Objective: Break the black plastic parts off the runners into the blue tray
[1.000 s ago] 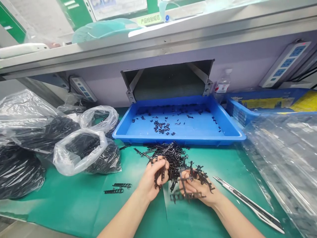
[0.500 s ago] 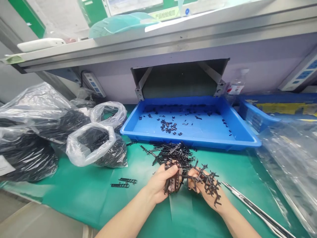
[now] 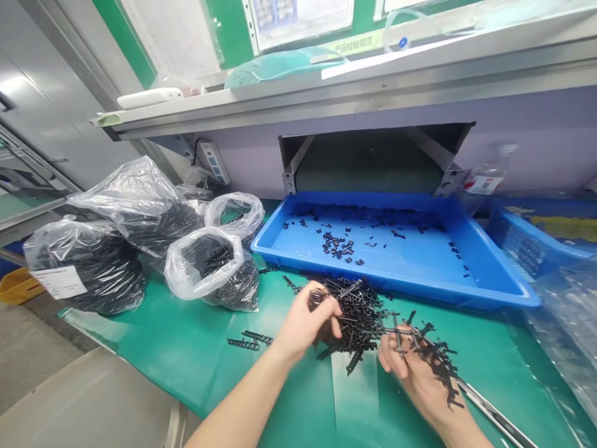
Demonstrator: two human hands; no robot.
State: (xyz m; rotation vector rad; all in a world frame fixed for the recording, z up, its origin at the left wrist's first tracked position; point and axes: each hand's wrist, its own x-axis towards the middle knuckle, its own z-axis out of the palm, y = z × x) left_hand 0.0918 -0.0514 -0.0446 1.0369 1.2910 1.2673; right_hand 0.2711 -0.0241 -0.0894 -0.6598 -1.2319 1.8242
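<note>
Black plastic sprues (image 3: 422,345) partly hidden by right hand (image 3: 415,376)

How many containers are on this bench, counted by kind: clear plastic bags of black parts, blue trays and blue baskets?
Clear plastic bags of black parts: 4
Blue tray: 1
Blue basket: 1
Total: 6

Blue tray (image 3: 489,283), 4 plastic bags (image 3: 205,274), water bottle (image 3: 485,177).
</note>
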